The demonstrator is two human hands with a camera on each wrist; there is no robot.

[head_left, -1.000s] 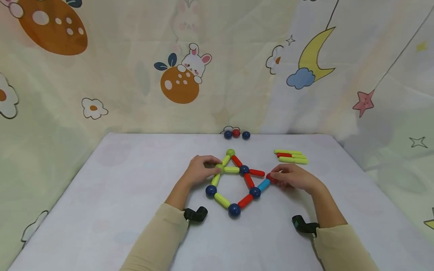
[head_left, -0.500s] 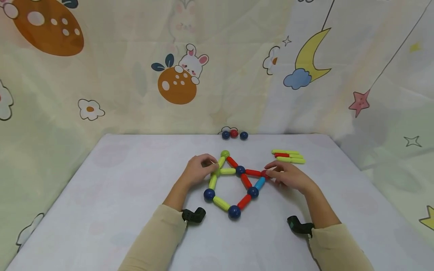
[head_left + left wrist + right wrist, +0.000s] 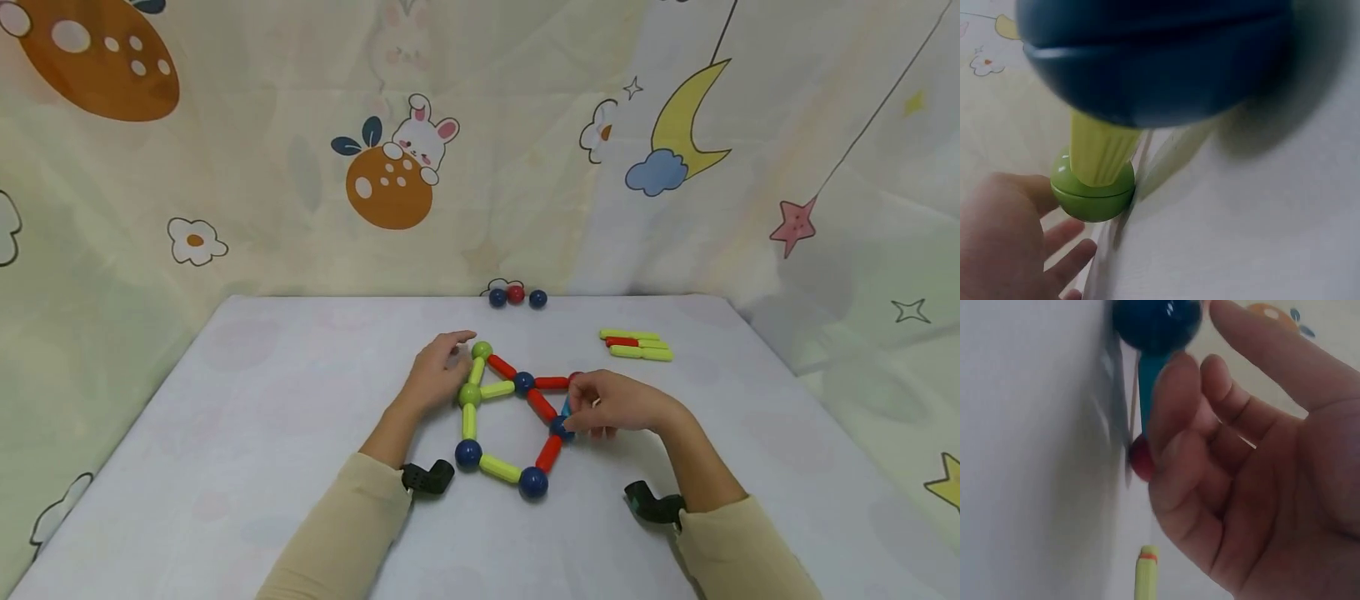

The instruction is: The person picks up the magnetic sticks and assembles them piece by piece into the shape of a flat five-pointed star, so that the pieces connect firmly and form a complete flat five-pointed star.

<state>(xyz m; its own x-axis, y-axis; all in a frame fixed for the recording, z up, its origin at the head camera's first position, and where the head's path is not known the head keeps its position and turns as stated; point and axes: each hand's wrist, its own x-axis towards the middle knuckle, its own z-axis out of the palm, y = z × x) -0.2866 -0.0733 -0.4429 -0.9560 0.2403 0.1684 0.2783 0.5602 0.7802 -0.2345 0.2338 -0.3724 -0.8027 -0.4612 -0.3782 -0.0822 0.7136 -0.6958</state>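
Observation:
A flat figure of magnetic rods and balls lies on the table in the head view. My left hand (image 3: pixel 435 371) is beside its two green balls (image 3: pixel 469 395), fingers loosely extended. In the left wrist view the nearer green ball (image 3: pixel 1093 194) sits just past the fingers, with nothing gripped. My right hand (image 3: pixel 630 404) pinches a dark blue ball (image 3: pixel 561 427) at the figure's right, thumb and curled index finger at it. A light blue rod (image 3: pixel 1149 394) runs from that ball to a red ball (image 3: pixel 1142 459), partly hidden by the fingers.
Several yellow-green and red rods (image 3: pixel 637 344) lie at the back right. Two dark blue balls (image 3: pixel 537 298) and a red ball (image 3: pixel 515 294) stand at the table's back edge. A printed cloth (image 3: pixel 285 167) hangs behind.
My right hand has moved from the red ball to the dark blue ball, after the red ball met the red rod's end. My left hand has released the green ball. The figure has turned slightly.

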